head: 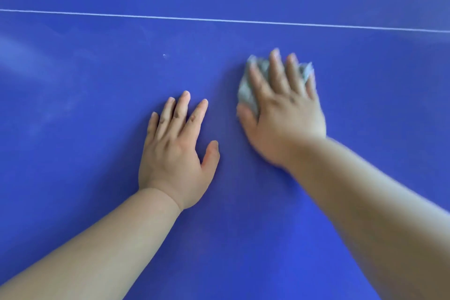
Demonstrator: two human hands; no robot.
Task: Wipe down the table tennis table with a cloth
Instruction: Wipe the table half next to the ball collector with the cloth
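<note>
The blue table tennis table [97, 178] fills the whole view. My right hand [282, 114] lies flat on a crumpled grey cloth [246, 91] and presses it against the table with straight, spread fingers; the hand is blurred. Most of the cloth is hidden under the palm, with bits showing past the fingertips and by the thumb. My left hand [177, 151] rests flat on the bare table to the left of the cloth, fingers straight and slightly spread, holding nothing.
A thin white line [219, 20] crosses the table from left to right beyond both hands. A small white speck [164, 55] sits on the surface ahead of my left hand. Faint pale smears [29, 61] show at the left.
</note>
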